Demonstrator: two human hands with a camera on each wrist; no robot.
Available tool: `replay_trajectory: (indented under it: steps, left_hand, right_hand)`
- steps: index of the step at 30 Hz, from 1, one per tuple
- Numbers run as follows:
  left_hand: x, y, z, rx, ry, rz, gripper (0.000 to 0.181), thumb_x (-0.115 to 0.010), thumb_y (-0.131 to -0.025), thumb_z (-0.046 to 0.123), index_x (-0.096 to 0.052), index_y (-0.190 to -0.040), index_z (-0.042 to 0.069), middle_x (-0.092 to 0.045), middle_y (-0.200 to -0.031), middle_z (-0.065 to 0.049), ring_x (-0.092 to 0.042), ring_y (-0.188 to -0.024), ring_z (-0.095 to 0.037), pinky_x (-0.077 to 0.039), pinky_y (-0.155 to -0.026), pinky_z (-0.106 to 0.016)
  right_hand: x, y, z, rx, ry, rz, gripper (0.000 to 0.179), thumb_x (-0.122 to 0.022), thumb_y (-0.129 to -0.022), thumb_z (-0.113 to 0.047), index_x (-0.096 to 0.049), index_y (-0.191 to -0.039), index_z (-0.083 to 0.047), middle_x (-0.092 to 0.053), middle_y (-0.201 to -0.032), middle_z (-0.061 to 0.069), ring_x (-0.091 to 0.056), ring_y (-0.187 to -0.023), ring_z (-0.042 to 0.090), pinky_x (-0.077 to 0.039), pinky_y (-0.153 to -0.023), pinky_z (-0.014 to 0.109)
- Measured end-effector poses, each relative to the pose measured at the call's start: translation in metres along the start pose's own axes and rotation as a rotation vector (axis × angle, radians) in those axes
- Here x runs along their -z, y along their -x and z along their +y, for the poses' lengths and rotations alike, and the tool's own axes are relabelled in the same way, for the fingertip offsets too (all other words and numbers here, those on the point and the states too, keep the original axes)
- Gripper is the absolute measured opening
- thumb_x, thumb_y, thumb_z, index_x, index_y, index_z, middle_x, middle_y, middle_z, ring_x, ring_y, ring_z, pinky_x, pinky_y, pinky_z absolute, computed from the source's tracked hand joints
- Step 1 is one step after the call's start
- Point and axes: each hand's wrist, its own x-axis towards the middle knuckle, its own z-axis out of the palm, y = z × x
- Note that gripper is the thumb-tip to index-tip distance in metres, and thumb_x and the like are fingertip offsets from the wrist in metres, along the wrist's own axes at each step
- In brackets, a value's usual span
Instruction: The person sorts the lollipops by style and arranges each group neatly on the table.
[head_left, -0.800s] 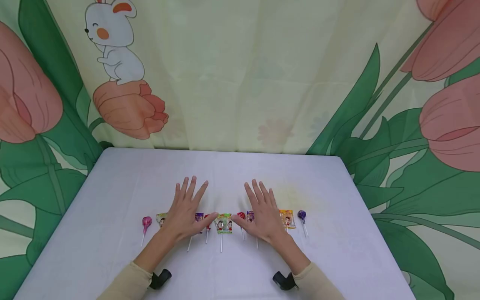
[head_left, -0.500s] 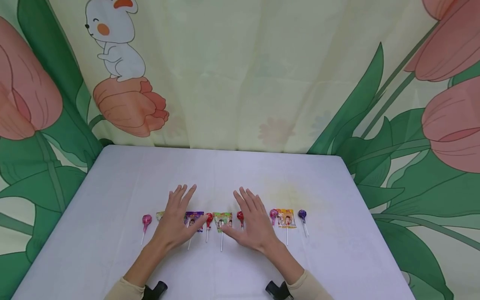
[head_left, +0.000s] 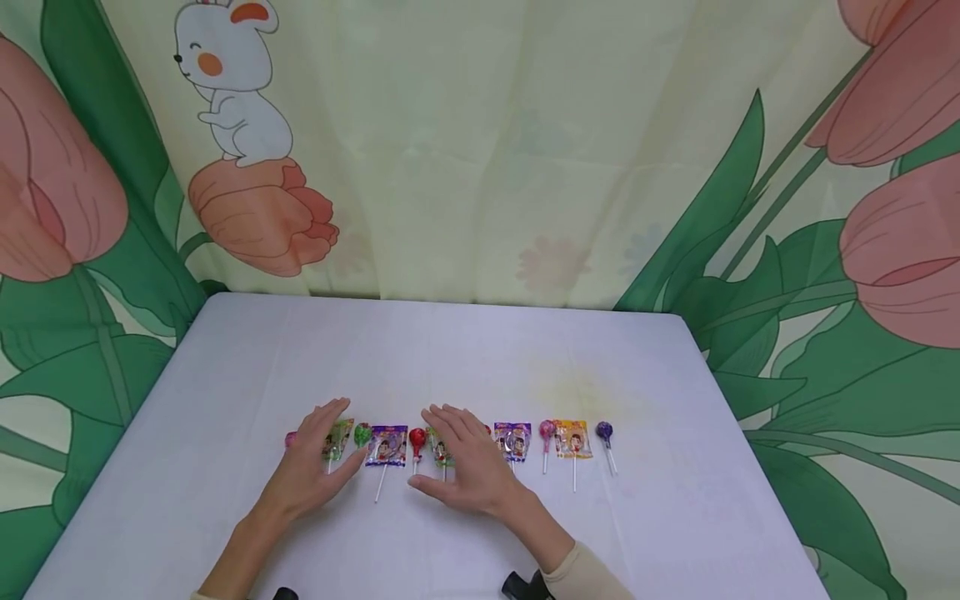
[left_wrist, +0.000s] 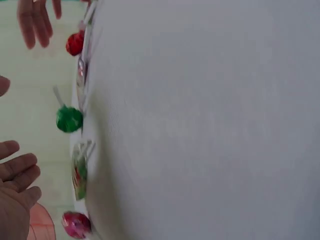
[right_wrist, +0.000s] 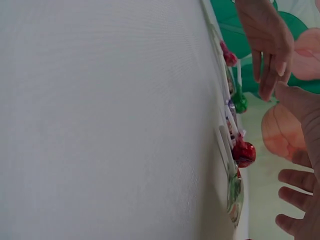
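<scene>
A row of wrapped lollipops lies across the table. My left hand [head_left: 306, 467], fingers loosely bent and holding nothing, hovers over the row's left end. It partly covers a pink lollipop [head_left: 290, 437] and a green flat-packet lollipop [head_left: 340, 435]. Just right of it are a green ball lollipop [head_left: 363, 434] and a purple flat-packet lollipop [head_left: 387, 447]. My right hand [head_left: 472, 467] hovers over the middle, also holding nothing. Beneath it, another green packet lollipop [head_left: 438, 450] is partly hidden, with a red ball lollipop [head_left: 417, 440] to its left. In the left wrist view the left fingers [left_wrist: 20, 167] stay apart from the candy.
Right of my right hand lie a purple packet lollipop [head_left: 517, 440], a pink ball lollipop [head_left: 547, 429], an orange packet lollipop [head_left: 572, 437] and a dark purple ball lollipop [head_left: 604, 430]. A white cloth covers the table [head_left: 450, 350]. Behind it hangs a printed curtain [head_left: 450, 167].
Both hands have moved left and nearer the table's front edge, and their spread fingers have drawn closer together. The lollipops stay in place; more on the right are uncovered.
</scene>
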Motion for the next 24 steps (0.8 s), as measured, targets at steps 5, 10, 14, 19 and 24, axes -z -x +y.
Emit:
replay_trajectory:
  steps: [5,10,14,19,24]
  left_hand:
    - [0.010,0.001,-0.014,-0.011,-0.030,-0.047,0.075,-0.081,-0.080,0.012,-0.049,-0.146,-0.003,-0.050,-0.149,-0.026,-0.038,-0.141,-0.052,-0.032,-0.113,-0.069]
    - [0.017,-0.001,-0.026,0.004,-0.069,-0.111,0.077,-0.083,-0.077,0.010,-0.049,-0.145,-0.004,-0.053,-0.145,-0.028,-0.035,-0.140,-0.057,-0.031,-0.113,-0.070]
    - [0.016,-0.005,-0.036,-0.036,-0.079,-0.134,0.079,-0.084,-0.075,0.009,-0.048,-0.144,-0.005,-0.056,-0.142,-0.027,-0.042,-0.139,-0.050,-0.025,-0.122,-0.059]
    - [0.017,-0.009,-0.043,-0.086,-0.102,-0.185,0.083,-0.083,-0.072,0.006,-0.046,-0.146,-0.006,-0.058,-0.139,-0.024,-0.048,-0.136,-0.043,-0.012,-0.128,-0.045]
    - [0.021,-0.013,-0.044,-0.099,-0.113,-0.241,0.088,-0.083,-0.071,0.006,-0.043,-0.149,-0.003,-0.055,-0.139,-0.023,-0.045,-0.136,-0.044,-0.010,-0.127,-0.053]
  right_hand:
    - [-0.008,-0.007,-0.004,0.012,-0.025,-0.046,0.083,-0.074,-0.089,-0.054,-0.043,-0.155,-0.013,-0.047,-0.156,0.006,-0.038,-0.147,0.025,-0.030,-0.123,0.046]
    - [-0.014,-0.016,-0.006,0.032,0.029,-0.084,0.080,-0.071,-0.091,-0.053,-0.043,-0.155,-0.014,-0.048,-0.156,0.005,-0.039,-0.147,0.023,-0.033,-0.122,0.042]
    - [-0.017,-0.024,-0.008,0.057,0.050,-0.110,0.076,-0.070,-0.093,-0.051,-0.045,-0.154,-0.013,-0.049,-0.155,0.004,-0.039,-0.147,0.022,-0.032,-0.123,0.040]
    - [-0.021,-0.031,-0.010,0.043,0.015,-0.157,0.072,-0.072,-0.094,-0.044,-0.046,-0.153,-0.014,-0.049,-0.155,0.002,-0.038,-0.148,0.022,-0.030,-0.123,0.040]
    - [-0.025,-0.036,-0.010,0.041,0.011,-0.195,0.070,-0.076,-0.091,-0.037,-0.048,-0.151,-0.015,-0.051,-0.153,0.001,-0.039,-0.147,0.022,-0.031,-0.123,0.039]
